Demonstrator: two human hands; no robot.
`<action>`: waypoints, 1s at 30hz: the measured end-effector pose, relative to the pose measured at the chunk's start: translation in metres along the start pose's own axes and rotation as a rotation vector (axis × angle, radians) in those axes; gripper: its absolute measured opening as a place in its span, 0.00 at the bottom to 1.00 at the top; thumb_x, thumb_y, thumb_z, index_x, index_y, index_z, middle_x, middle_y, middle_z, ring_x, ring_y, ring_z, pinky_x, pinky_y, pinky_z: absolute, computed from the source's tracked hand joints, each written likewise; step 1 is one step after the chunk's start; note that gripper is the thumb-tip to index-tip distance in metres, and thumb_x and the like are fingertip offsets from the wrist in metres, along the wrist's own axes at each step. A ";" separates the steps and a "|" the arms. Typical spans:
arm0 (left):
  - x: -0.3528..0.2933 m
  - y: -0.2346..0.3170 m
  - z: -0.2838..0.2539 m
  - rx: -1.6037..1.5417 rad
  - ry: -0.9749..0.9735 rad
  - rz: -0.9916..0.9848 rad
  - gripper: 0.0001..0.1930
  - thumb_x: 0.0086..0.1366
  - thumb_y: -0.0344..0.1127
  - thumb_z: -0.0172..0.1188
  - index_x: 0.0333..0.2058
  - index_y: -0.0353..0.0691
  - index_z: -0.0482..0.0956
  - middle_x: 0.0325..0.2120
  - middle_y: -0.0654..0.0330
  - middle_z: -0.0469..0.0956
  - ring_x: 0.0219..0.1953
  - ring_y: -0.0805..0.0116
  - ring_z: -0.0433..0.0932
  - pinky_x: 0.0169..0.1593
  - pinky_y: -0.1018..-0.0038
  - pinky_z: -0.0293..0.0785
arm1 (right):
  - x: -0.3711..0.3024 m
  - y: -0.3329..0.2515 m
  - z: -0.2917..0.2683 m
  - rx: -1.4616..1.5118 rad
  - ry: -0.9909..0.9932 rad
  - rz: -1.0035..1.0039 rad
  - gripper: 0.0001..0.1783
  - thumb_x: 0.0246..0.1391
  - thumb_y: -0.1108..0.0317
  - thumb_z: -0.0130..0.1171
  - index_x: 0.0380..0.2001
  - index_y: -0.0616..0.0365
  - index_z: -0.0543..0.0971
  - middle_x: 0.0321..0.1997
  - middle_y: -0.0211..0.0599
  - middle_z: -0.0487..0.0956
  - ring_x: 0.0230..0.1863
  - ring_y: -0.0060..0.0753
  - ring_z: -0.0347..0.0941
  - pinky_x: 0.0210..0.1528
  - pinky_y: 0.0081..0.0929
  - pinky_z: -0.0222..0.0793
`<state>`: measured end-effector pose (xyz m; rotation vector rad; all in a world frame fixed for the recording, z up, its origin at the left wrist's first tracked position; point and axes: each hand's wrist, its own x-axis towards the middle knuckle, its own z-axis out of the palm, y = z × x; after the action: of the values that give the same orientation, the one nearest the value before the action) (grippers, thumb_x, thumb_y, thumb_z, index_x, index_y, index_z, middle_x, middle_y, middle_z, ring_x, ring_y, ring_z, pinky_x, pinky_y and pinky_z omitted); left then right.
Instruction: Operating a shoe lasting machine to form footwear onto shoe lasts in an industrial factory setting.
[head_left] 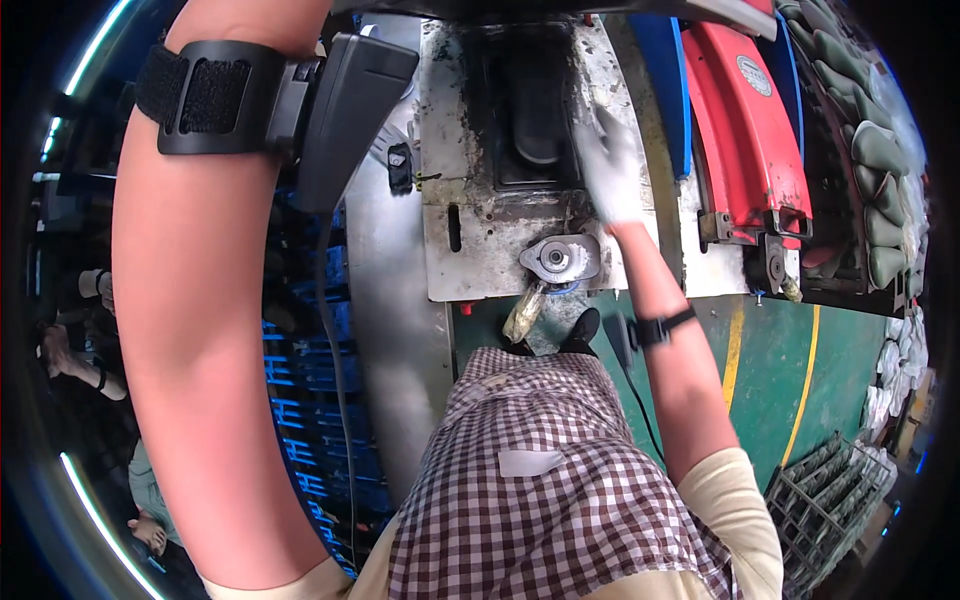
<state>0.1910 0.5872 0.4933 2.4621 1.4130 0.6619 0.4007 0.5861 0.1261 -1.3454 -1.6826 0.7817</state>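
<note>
While the left arm (195, 330) extends past the top edge (left hand out of view, grip unknowable), the gloved right hand (606, 165) blurs beside the dark mould-like block (532, 115), hold impossible to tell; the block sits mid-bench (490, 250), presumably for two-armed reach.

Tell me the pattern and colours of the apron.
The apron has small dark brown and white checks, best seen in the head view.

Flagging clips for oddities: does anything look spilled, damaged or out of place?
Only grime stands out: the pale metal plate is smeared black around the dark recessed panel, contrasting with its lighter bare areas. Nothing looks clearly spilled or askew.
</note>
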 end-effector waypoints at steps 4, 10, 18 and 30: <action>0.003 0.012 0.022 -0.048 -0.179 -0.204 0.17 0.69 0.48 0.59 0.36 0.38 0.85 0.23 0.62 0.81 0.23 0.72 0.77 0.31 0.71 0.74 | -0.101 0.033 -0.090 0.266 -0.084 0.364 0.18 0.75 0.58 0.54 0.47 0.63 0.82 0.42 0.33 0.81 0.43 0.21 0.73 0.48 0.25 0.70; -0.029 -0.004 0.119 -0.305 -0.523 -0.371 0.19 0.71 0.52 0.57 0.37 0.40 0.82 0.19 0.63 0.80 0.19 0.77 0.75 0.27 0.74 0.72 | -0.197 0.054 -0.122 0.409 -0.858 0.693 0.22 0.69 0.55 0.63 0.57 0.59 0.82 0.50 0.31 0.81 0.43 0.22 0.76 0.49 0.26 0.76; -0.112 -0.012 0.274 0.138 -0.355 -0.266 0.17 0.71 0.53 0.56 0.39 0.44 0.80 0.27 0.49 0.84 0.33 0.46 0.85 0.39 0.51 0.79 | -0.174 0.044 -0.062 0.952 -1.311 0.888 0.40 0.68 0.46 0.62 0.74 0.52 0.64 0.67 0.43 0.75 0.64 0.40 0.74 0.66 0.40 0.71; -0.122 -0.012 0.305 0.217 -0.265 -0.342 0.17 0.69 0.54 0.59 0.37 0.45 0.80 0.27 0.53 0.84 0.34 0.51 0.86 0.36 0.52 0.80 | -0.178 0.025 -0.012 1.438 -1.282 1.192 0.30 0.74 0.55 0.51 0.73 0.55 0.64 0.69 0.45 0.74 0.67 0.50 0.73 0.67 0.52 0.71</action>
<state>0.2782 0.4970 0.1897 2.2629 1.8086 0.1106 0.4380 0.4191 0.0712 -0.4716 -0.1939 3.1171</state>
